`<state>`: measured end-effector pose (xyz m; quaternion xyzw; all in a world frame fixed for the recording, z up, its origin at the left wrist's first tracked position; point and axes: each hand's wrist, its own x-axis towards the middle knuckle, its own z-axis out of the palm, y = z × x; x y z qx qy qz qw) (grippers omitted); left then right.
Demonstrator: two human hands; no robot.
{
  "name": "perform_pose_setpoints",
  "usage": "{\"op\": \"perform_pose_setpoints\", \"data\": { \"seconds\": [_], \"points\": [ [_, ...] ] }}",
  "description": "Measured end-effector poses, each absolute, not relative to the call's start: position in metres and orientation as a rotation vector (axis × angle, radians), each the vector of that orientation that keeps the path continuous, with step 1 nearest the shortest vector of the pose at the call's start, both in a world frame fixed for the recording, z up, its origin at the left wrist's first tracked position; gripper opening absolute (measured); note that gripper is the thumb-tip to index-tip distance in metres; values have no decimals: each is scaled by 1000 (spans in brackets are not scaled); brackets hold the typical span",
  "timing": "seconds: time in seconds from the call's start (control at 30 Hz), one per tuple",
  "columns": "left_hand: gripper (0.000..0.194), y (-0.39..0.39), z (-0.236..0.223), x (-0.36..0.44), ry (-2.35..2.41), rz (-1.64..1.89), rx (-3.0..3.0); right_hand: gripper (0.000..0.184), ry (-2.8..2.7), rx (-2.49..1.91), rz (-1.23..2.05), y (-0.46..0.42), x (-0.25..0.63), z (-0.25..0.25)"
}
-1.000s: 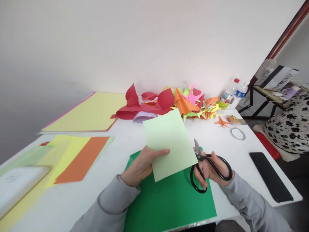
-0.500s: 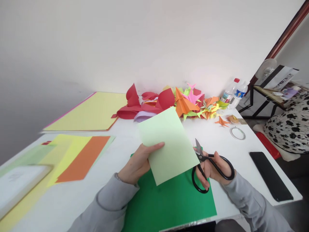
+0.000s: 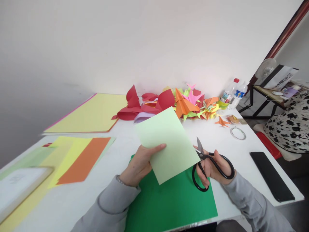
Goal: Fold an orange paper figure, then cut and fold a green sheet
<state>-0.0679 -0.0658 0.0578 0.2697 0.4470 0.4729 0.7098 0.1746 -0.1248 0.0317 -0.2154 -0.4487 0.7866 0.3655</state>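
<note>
A pale green sheet of paper [image 3: 169,141] is pinched in my left hand [image 3: 141,164], the thumb lying flat on its face and the other fingers behind it. My right hand [image 3: 213,167] grips black-handled scissors [image 3: 201,155], thumb and fingers through the loops. Their blades are spread and point up and left, by the sheet's lower right corner; I cannot tell whether they touch it. Beneath both hands lies a large green sheet [image 3: 173,203] on the white table.
Red curled paper pieces [image 3: 165,101] and folded orange paper [image 3: 184,104] are heaped by the wall, beside two plastic bottles [image 3: 230,91]. A tape roll [image 3: 238,133] and black phone [image 3: 271,175] lie right. Coloured sheets [image 3: 82,161] and a white box [image 3: 21,187] lie left.
The pale green sheet has shifted very slightly in my left hand's hold. The scissors stay almost in place, blades still apart.
</note>
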Motion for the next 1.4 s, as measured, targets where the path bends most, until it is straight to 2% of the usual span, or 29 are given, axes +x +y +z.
{"op": "perform_pose_setpoints", "data": {
  "seconds": [0.2, 0.43, 0.6, 0.9, 1.4],
  "points": [
    [67, -64, 54, -68, 994, 1089, 589, 93, -1141, -550, 2019, -125, 172, 35],
    [52, -62, 55, -70, 1017, 1103, 567, 92, -1145, -529, 1964, -125, 172, 35],
    [48, -61, 53, -72, 987, 1101, 579, 96, -1123, -521, 1976, -127, 172, 39],
    [55, -59, 53, -74, 962, 961, 531, 100, -1153, -517, 2019, -128, 175, 37],
    [60, -61, 56, -74, 962, 895, 570, 91, -1197, -496, 2038, -129, 173, 37]
  ]
}}
